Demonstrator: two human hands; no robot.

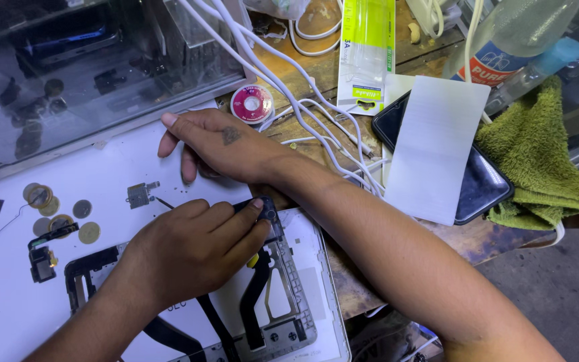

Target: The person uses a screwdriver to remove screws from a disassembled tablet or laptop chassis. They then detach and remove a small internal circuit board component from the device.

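White work surface [8, 315] fills my view's left half, bounded above by a glass case [95, 60]. Taking the opened tablet frame [289, 295] as my landmark: well left of it lie coins [61, 214] and a small black part [41, 261], with bare white room between them and the frame. My left hand [192, 248] lies across the frame's upper left, fingers curled tight around a thin tool whose metal tip [164, 202] pokes out just above it; thumb pressing the frame's black top corner [266, 209]. Above the frame, my right hand [219, 144] rests flat, fingers spread, gripping nothing I can see. Right of the frame, white cables [316, 114], a dark phone [484, 181] and green cloth [537, 161] crowd the wooden bench.
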